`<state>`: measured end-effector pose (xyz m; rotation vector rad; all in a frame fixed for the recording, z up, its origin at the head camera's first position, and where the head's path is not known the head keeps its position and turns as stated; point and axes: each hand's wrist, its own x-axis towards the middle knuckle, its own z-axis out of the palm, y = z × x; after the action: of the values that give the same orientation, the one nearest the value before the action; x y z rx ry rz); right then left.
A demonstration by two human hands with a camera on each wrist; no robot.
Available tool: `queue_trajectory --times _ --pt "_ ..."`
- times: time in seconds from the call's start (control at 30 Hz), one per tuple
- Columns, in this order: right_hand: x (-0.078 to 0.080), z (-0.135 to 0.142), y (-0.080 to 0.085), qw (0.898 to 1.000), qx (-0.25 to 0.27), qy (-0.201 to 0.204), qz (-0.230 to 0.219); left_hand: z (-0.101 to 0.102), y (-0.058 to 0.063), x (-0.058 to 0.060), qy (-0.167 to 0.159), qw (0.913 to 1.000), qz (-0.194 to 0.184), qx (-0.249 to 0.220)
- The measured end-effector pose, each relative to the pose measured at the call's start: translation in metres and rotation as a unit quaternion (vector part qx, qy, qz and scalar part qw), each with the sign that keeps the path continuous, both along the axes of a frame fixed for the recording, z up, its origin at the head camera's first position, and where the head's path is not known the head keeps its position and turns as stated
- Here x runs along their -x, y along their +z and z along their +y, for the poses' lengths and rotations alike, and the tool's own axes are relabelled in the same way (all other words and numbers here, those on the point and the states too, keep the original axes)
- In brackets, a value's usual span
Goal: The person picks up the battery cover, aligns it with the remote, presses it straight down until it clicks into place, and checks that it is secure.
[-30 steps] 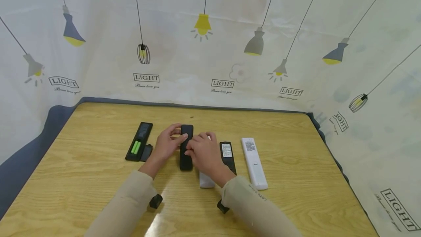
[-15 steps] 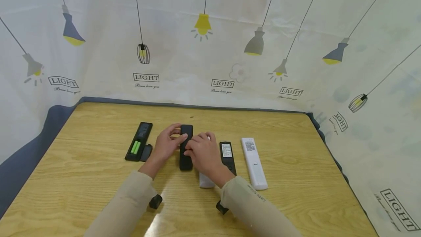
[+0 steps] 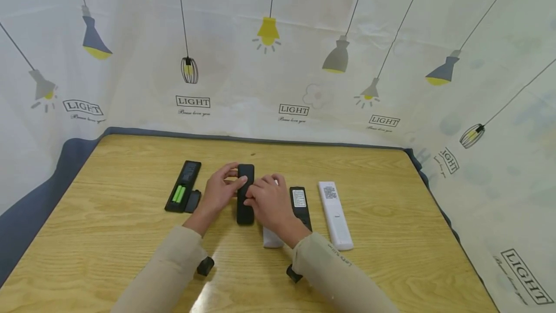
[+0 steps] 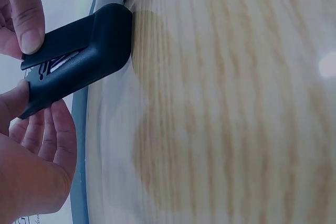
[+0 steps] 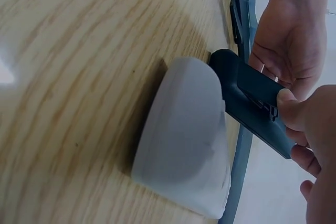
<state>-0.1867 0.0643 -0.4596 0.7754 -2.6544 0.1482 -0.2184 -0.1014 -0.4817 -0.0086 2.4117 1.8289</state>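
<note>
A black remote (image 3: 245,208) tilts, its cover (image 4: 67,37) lifted, seemingly baring a battery (image 4: 63,62).

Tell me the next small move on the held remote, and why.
Probably lift the cover fully off with the right hand while the left hand steadies the remote: the cover sits tilted, a gap showing beneath one end, with the right thumb on it.

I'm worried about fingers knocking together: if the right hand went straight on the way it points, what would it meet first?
Most likely the middle black remote, which the right hand touches. Beyond it in the head view lies the left hand, though depth is hard to judge.
</note>
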Motion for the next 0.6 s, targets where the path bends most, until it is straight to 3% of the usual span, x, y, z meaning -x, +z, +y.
queue_trajectory --times 0.3,0.6 --pt "0.0006 0.0004 0.0018 1.000 -0.003 -0.015 -0.022 0.0002 0.0007 -0.0005 0.000 1.0000 0.002 0.001" --pt "-0.0009 -0.0008 -0.0031 0.999 0.001 -0.038 0.021 0.0019 0.0014 -0.0024 0.004 1.0000 0.005 -0.002"
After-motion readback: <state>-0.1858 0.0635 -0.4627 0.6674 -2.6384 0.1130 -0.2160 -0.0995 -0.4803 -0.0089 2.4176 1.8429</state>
